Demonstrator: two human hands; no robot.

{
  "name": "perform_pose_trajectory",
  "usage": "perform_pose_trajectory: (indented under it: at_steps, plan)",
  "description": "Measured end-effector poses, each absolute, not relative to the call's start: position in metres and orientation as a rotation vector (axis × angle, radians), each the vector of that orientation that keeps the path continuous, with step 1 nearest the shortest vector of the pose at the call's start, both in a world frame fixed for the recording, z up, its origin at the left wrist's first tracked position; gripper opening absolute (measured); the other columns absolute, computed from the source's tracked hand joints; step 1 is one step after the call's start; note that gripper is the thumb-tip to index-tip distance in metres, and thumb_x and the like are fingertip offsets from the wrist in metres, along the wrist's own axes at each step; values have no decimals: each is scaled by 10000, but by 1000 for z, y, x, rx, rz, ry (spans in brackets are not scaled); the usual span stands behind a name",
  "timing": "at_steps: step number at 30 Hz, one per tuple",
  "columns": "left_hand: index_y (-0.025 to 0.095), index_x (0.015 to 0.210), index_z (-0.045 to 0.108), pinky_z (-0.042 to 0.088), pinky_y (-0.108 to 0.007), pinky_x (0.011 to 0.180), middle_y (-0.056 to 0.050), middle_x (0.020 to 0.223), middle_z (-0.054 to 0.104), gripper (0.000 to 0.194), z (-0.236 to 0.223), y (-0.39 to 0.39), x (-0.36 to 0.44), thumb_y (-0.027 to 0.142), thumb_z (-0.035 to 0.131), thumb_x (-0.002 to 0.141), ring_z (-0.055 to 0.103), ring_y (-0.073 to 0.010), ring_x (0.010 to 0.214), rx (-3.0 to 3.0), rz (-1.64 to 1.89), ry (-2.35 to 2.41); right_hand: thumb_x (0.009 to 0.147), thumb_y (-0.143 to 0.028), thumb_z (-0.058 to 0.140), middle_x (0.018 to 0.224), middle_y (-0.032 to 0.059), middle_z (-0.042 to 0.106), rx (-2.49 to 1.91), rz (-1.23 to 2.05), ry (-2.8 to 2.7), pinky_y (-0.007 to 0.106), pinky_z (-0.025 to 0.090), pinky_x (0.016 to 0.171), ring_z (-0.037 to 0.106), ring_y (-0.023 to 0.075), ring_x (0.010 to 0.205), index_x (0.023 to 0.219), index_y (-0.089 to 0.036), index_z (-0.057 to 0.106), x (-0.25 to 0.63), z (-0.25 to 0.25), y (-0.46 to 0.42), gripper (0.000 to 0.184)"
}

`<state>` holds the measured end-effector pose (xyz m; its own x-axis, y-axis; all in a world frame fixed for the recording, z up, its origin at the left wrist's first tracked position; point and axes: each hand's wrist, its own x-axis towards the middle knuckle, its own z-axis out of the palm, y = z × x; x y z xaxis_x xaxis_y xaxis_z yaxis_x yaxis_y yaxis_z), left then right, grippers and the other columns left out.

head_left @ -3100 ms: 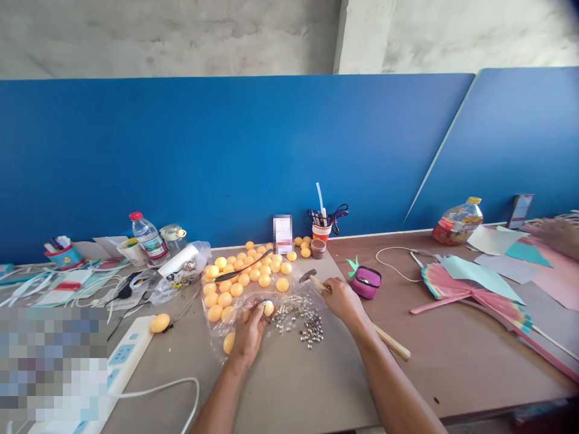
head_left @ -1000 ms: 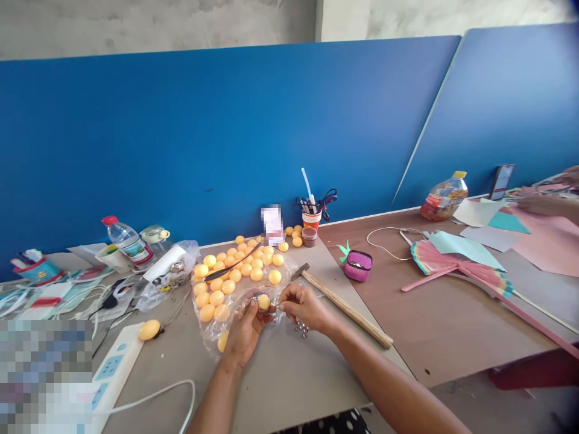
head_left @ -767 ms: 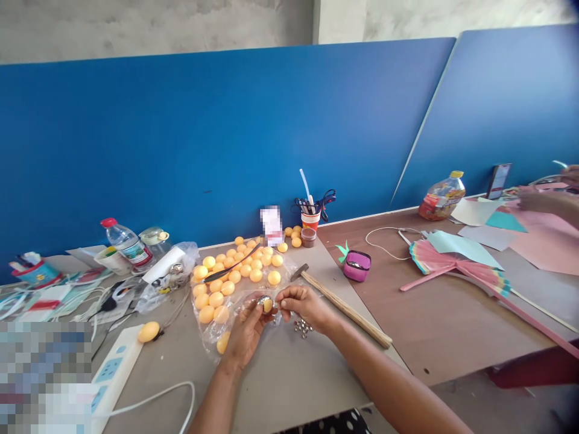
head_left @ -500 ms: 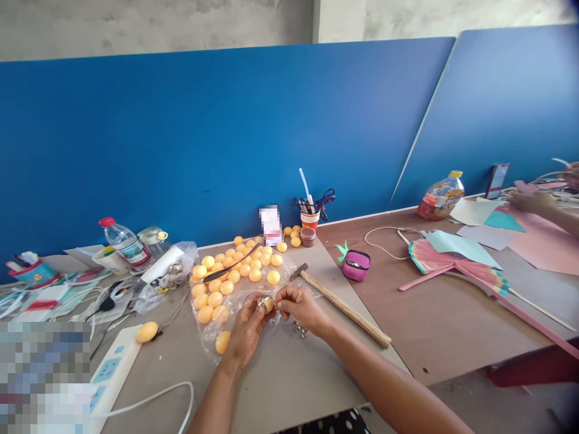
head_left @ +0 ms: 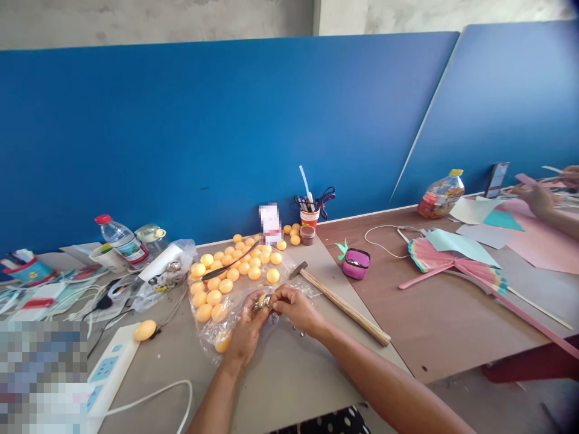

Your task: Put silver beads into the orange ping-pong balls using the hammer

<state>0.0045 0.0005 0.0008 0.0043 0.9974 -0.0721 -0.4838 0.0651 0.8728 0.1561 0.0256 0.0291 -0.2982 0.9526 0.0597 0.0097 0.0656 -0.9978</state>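
Note:
My left hand (head_left: 248,322) is closed around a small orange ball with shiny metal on it (head_left: 264,299), lifted over the front of the table. My right hand (head_left: 296,306) pinches at its right side, thumb and fingertips pressed together; what lies between them is too small to name. Beneath my right hand a few small metal pieces (head_left: 303,333) lie on the tabletop, partly covered by the hand. Just beyond my hands, many orange balls (head_left: 232,275) rest on and in a clear plastic bag (head_left: 212,337). A wooden-handled hammer (head_left: 346,306) lies right of my right hand.
A purple pouch (head_left: 356,264) and a pink fan (head_left: 434,258) are to the right. A paper cup of tools (head_left: 310,216) stands at the back. On the left are a water bottle (head_left: 124,242) and a power strip (head_left: 108,374). Another person's hand (head_left: 536,196) is at far right.
My right hand has moved slightly left, onto the metal-covered ball, and now hides more of the small metal pieces. The other person's hand has shifted at far right.

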Motion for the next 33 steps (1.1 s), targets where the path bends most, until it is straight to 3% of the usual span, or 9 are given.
perform_pose_trajectory:
  at_steps: [14,23,28,33]
  plan:
    - [230,1027,618,488,-297,760,-28,846,685,354,16,-6,11,310,743,706,630,-210,840,1065,1274,1113,662,-125,536,572,-33,543,-1132,1427,-1442,239,395,583,500,114,564,626,-171,554,155,31,22,60]
    - [226,1038,662,481,-297,800,-65,984,693,370,7,-5,11,262,761,683,629,-233,920,1062,1351,1159,643,-131,548,628,-23,570,-1158,1341,-1436,242,394,611,507,122,613,655,-169,572,154,20,27,46]
    - [226,1094,627,496,-306,750,-56,977,690,384,-1,-7,11,315,719,732,635,-211,850,1157,1325,1161,632,-147,544,599,-34,549,-1180,1338,-1399,240,378,580,488,117,581,658,-178,517,153,18,26,48]
    - [211,1161,581,499,-352,826,-72,1056,683,436,-1,-4,12,378,679,771,642,-225,927,1166,1290,1164,642,-182,546,588,-39,534,-1122,1379,-1407,241,389,579,492,117,568,672,-181,504,155,30,27,52]
